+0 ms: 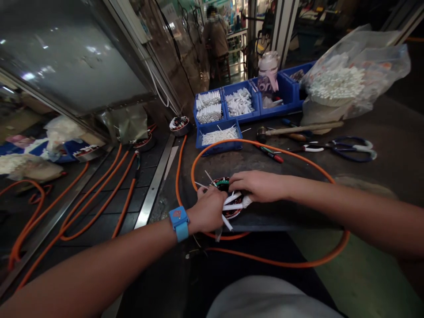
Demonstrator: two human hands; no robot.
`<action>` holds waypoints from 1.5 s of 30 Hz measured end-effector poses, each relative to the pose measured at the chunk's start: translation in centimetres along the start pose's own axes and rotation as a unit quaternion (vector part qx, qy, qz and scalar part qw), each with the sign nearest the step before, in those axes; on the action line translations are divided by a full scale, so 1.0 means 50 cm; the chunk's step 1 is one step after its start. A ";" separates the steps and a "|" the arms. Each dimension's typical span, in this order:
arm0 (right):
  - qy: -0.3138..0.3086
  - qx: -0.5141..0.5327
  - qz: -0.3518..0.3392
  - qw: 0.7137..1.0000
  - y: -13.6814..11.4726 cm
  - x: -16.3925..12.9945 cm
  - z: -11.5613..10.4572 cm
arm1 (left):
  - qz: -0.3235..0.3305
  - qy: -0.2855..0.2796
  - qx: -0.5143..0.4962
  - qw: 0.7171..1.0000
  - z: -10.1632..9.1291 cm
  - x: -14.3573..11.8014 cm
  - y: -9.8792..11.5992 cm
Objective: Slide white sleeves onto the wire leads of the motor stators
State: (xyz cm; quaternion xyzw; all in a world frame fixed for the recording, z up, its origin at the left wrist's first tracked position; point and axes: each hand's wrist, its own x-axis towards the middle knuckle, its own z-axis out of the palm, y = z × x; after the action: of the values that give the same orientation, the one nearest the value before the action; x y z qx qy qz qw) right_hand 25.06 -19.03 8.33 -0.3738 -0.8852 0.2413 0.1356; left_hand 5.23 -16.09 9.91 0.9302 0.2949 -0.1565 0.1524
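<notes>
Near the centre of the frame, two bare hands are working on a round motor coil (228, 198) lying at the near edge of a dark workbench (391, 145). The left hand (209, 211), with a blue watch (179, 223) on its wrist, is curling around the coil's left side and gripping it. The right hand (256, 185) is resting over the coil's upper right, fingers bent down onto it; whether it is pinching anything cannot be told.

Several white sleeves (232, 206) are already sticking out of the coil at the lower right, and thin wire ends are poking up at its upper left, so the sleeving appears partly done, with bare ends seemingly left. An orange cable (265, 148) is looping around the coil.

Toward the upper middle, blue bins (228, 110) are holding more white sleeves. To the right are lying a hammer (298, 129), scissors (344, 148) and a clear bag of white tubes (344, 79). At the left of the frame, other coils with orange cables are sitting on a lower surface. A person is standing far off at top centre.
</notes>
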 end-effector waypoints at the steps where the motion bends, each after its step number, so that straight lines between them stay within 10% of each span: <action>1: 0.005 0.002 -0.003 1.000 0.002 -0.001 0.002 | -0.005 0.001 0.002 1.000 0.002 0.002 0.001; 24: 0.020 -0.011 -0.030 0.999 0.003 -0.004 0.004 | 0.036 -0.024 0.057 0.997 -0.003 0.025 -0.001; 34: 0.145 0.045 0.098 0.983 0.020 0.008 -0.002 | 0.077 0.116 -0.035 0.990 0.028 -0.039 -0.035; 40: -0.021 -0.110 0.176 0.978 0.005 0.136 0.017 | 0.095 0.173 -0.017 0.980 0.052 -0.053 -0.031; 45: 0.022 -0.177 0.160 0.971 -0.025 0.155 0.030 | 0.079 0.233 0.013 0.969 0.077 -0.053 -0.024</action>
State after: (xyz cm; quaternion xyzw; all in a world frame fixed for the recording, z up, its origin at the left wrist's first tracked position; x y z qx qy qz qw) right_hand 18.40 -14.65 8.21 -0.5338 -0.8394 0.0910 0.0459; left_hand 1.70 -17.93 7.22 0.9634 0.2457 0.0728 0.0792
